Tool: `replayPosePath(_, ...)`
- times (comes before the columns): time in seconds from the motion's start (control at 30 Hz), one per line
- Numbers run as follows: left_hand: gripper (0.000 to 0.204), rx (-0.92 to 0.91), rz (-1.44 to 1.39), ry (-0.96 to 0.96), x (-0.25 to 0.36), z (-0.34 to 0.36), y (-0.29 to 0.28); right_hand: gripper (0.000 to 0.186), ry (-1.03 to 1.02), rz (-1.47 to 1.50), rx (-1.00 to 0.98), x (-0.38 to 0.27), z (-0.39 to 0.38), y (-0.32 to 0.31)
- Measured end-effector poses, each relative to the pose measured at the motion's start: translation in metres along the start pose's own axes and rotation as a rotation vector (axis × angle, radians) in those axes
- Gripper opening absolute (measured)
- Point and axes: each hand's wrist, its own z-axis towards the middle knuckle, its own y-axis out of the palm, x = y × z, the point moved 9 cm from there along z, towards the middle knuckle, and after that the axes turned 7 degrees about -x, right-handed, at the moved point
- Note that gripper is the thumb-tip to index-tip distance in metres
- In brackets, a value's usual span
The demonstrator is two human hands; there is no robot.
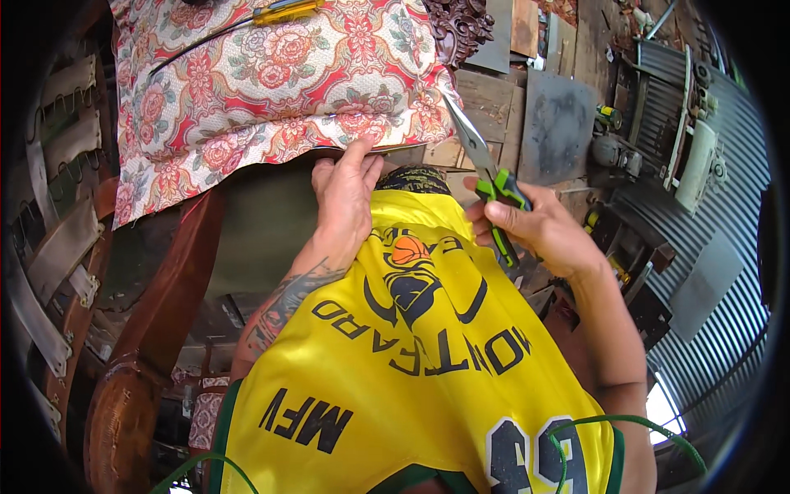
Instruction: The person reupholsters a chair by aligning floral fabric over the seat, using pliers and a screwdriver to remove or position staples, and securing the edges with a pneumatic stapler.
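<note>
A floral fabric (276,62) in red, cream and grey-green lies over a padded piece in front of me. At its near edge my left hand (346,185) pinches the hem, thumb on top and fingers tucked beneath. My right hand (543,226) holds scissors (471,140) with green and black handles. Their silver blades point up and left, by the fabric's right corner, and look nearly closed. A screwdriver (284,11) with a yellow handle rests on top of the fabric, its long shaft running toward the left.
A brown wooden frame (156,329) stands at the left, beside straps with metal hooks (66,247). Dark carved wood (461,29) adjoins the fabric's far right corner. A grey board (558,123) lies on the plank floor, and corrugated metal sheet (724,329) lines the right side.
</note>
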Motion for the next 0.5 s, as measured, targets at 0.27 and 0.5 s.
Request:
replayPosePath(0.27,0.074,-0.122,0.163,-0.228,-0.015,-0.02,0.012,0.032,0.14,0.239,0.066,0.074,-0.004,-0.033)
replayPosePath(0.5,0.069,-0.104,0.282,-0.454,-0.016,-0.028,0.021,0.028,0.027,-0.188,-0.055,0.054,0.019,-0.01)
